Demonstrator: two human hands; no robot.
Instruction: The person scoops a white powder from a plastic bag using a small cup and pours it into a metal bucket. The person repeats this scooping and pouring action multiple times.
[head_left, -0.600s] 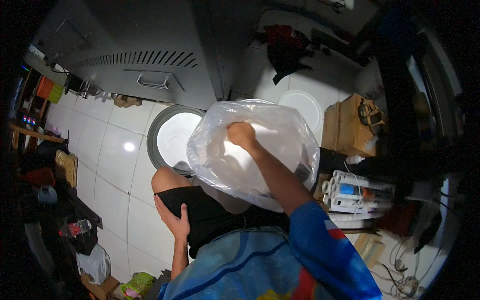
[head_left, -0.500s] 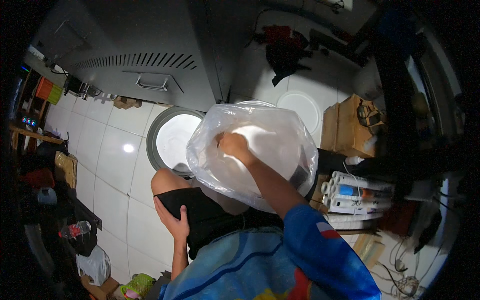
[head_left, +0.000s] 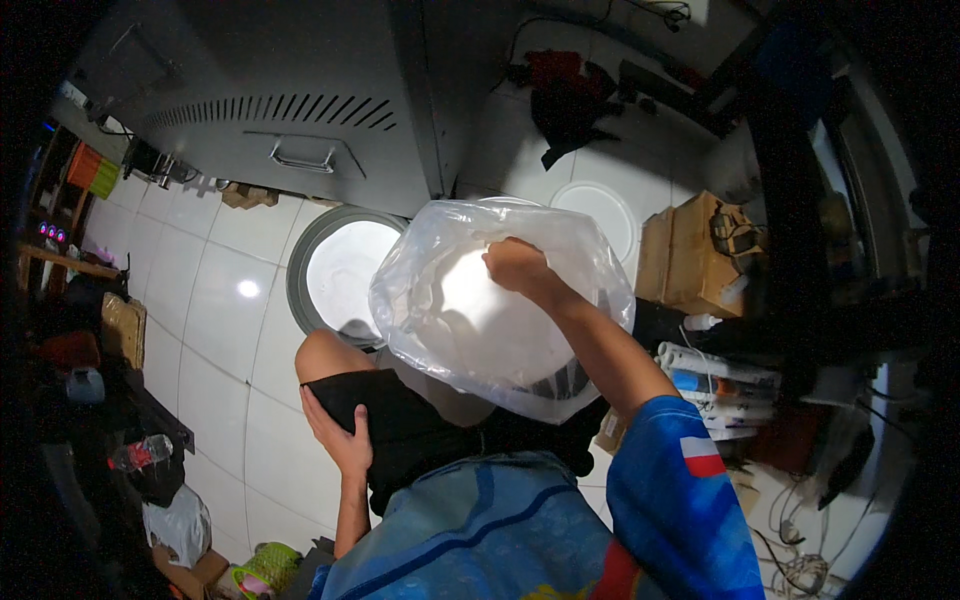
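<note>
A large clear plastic bag (head_left: 410, 330) stands wide-mouthed before me, with white powder (head_left: 468, 290) inside it. Reaching into its mouth over the powder, my right hand (head_left: 517, 267) is closed in a fist; whatever the fingers hold is hidden. My left hand (head_left: 340, 432) lies flat on my black shorts, just behind the left knee, thumb apart from the fingers and holding nothing. Left of the bag and partly behind it, a round grey tub (head_left: 303, 262) contains more smooth white powder.
A grey metal cabinet (head_left: 300, 60) with vents and a handle rises beyond the tub. A round white lid (head_left: 592, 215) lies past the bag. On the right are a cardboard box (head_left: 690, 250), white rolls (head_left: 715, 385) and loose cables (head_left: 800, 560). A plastic bottle (head_left: 140, 455) lies at left.
My right fist has moved from the bag's left side to the right and slightly farther away, and its elbow has swung outward. My left hand stays on the leg.
</note>
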